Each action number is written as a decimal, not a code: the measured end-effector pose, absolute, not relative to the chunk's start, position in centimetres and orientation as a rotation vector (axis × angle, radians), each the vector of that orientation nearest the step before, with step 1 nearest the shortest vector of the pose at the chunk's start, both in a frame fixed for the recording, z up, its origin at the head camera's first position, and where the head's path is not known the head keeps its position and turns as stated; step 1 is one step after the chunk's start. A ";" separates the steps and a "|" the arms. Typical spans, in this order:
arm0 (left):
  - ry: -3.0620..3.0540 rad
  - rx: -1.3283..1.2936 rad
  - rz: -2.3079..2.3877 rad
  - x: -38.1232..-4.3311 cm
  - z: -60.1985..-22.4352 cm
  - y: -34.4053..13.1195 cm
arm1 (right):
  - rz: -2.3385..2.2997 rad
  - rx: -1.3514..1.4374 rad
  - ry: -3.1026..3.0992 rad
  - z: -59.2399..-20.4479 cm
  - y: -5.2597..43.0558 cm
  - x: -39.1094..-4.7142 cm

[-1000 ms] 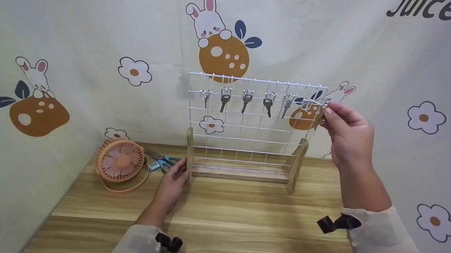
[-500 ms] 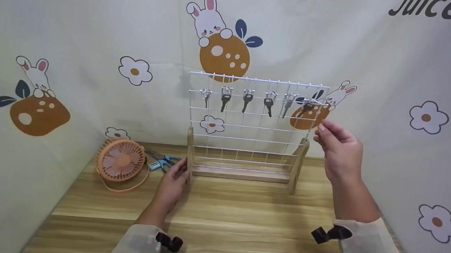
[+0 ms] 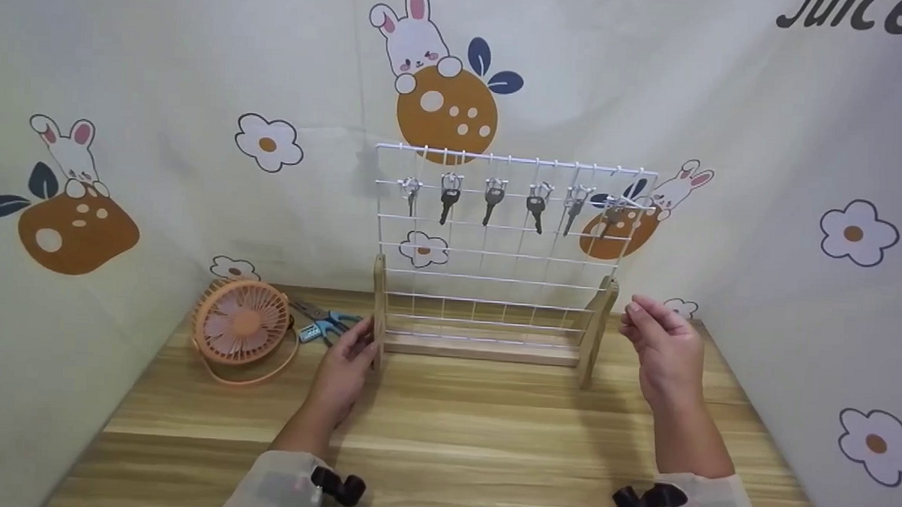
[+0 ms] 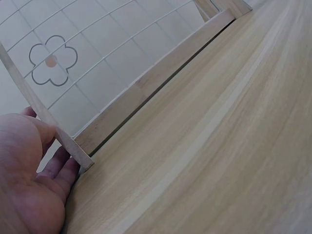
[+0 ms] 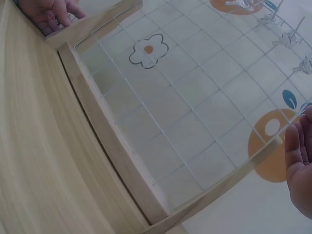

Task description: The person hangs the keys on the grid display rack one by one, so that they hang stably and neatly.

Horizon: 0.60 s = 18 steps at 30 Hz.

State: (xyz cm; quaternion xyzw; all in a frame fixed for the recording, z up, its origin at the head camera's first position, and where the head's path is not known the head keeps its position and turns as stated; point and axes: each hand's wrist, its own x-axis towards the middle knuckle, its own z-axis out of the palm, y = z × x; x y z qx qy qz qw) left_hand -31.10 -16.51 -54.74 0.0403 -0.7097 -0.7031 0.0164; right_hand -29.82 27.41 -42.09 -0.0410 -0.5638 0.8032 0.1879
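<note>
A white wire grid rack [image 3: 488, 276] on a wooden stand is upright on the table, with a row of keys [image 3: 493, 202] hanging from hooks near its top. My left hand [image 3: 346, 366] holds the lower left wooden leg [image 4: 68, 141]; in the left wrist view the thumb and fingers lie on both sides of it. Right of the rack, my right hand [image 3: 665, 351] is in the air, apart from the right leg [image 3: 597, 334]. Its fingers are loosely bent and no object shows in them. The rightmost key [image 3: 611, 214] hangs at the grid's upper right corner.
An orange fan [image 3: 244, 325] stands at the left of the wooden table [image 3: 475, 434]. Blue-handled scissors [image 3: 332, 323] lie between the fan and the rack. A patterned cloth [image 3: 287, 210] rises behind and at the sides.
My right hand has let go of the rightmost key, which now hangs on the grid, and has moved down away from it. My left hand stays on the leg.
</note>
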 end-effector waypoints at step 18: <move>-2.187 0.151 -2.214 -30.8 -54.8 -16.8 | 2.445 -0.372 -1.744 -50.6 29.5 -32.0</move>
